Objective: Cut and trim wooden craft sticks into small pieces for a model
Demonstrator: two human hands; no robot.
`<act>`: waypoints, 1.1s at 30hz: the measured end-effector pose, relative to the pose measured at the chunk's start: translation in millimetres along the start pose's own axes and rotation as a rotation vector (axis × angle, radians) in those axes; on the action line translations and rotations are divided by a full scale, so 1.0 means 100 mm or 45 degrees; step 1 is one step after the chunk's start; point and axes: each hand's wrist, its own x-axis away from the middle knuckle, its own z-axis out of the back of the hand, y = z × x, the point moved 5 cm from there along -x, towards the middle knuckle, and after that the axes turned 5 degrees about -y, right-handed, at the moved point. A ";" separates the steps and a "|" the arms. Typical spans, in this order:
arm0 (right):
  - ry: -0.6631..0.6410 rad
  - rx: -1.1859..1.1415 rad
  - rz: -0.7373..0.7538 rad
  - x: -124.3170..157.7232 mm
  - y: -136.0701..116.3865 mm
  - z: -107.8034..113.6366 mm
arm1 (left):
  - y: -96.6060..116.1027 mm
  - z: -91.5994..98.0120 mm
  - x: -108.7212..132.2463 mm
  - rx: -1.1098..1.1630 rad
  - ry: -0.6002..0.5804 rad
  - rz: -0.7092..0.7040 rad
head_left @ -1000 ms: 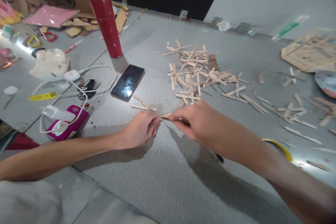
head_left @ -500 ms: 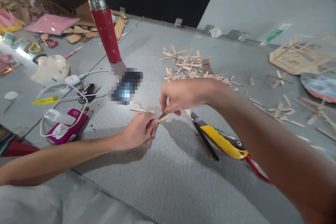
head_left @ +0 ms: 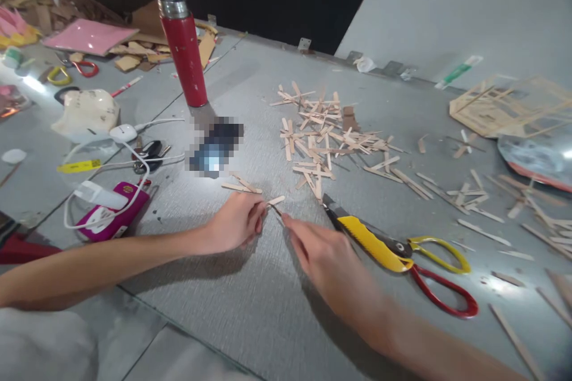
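Near the middle of the table my left hand (head_left: 239, 221) is closed, with its fingertips pinching one end of a small wooden stick (head_left: 277, 199). From the lower right my right hand (head_left: 328, 253) reaches in, thumb and finger closed on a thin dark strip (head_left: 276, 210) whose tip meets the left fingertips. What the strip is I cannot make out. A few short wooden sticks (head_left: 242, 188) lie just beyond my left hand. Beside my right hand rest large scissors (head_left: 397, 247) with a yellow and a red handle.
A heap of wooden sticks (head_left: 319, 113) lies beyond my hands, with more scattered to the right. A red bottle (head_left: 184, 53) stands behind a blurred-out object (head_left: 214, 149). To the left are a purple power bank (head_left: 117, 211), a white cable and keys (head_left: 152, 155). A stick frame (head_left: 480, 110) sits far right.
My right hand has swung down and toward me, from above the small sticks to their near right side, uncovering the stick heap and the scissor handles. My left hand has stayed in place.
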 end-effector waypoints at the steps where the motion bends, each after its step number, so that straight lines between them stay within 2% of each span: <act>1: 0.076 0.051 0.036 0.08 -0.03 -0.11 | 0.00 0.00 0.00 -0.015 0.002 -0.005; 3: 0.173 0.119 0.081 0.17 -0.04 -0.25 | 0.00 0.00 0.00 -0.037 0.009 -0.013; 5: 0.153 0.081 0.076 0.13 0.00 -0.22 | 0.00 0.00 0.00 -0.060 0.020 -0.032; 8: -0.073 -0.084 0.025 -0.09 0.11 0.05 | -0.01 -0.02 0.00 -0.079 0.023 -0.040; 9: -0.219 -0.137 0.027 -0.19 0.13 0.16 | -0.02 -0.03 -0.01 -0.076 0.026 -0.031; 11: -0.352 -0.168 0.018 -0.41 0.18 0.41 | -0.03 -0.03 -0.01 -0.061 0.040 0.004; 14: -0.551 -0.178 0.014 -0.76 0.20 0.67 | -0.05 -0.03 0.00 -0.056 0.056 0.081; 19: -0.991 -0.015 -0.055 -1.24 0.16 0.77 | -0.05 -0.03 0.02 -0.051 0.029 0.114; 21: -1.092 0.028 -0.024 -1.37 0.12 0.77 | -0.05 -0.03 0.02 -0.039 0.041 0.117; 25: -1.122 0.038 0.075 -1.49 0.05 0.79 | -0.02 -0.03 0.02 -0.025 0.032 0.075; 29: -1.066 0.030 0.016 -1.37 0.08 0.82 | -0.03 -0.03 0.02 -0.010 0.023 0.075; 31: -0.972 0.009 -0.027 -1.22 0.11 0.80 | -0.03 -0.03 0.02 0.004 0.016 0.081; 33: -0.755 -0.033 -0.042 -1.03 0.13 0.76 | -0.03 -0.03 0.01 0.011 0.020 0.091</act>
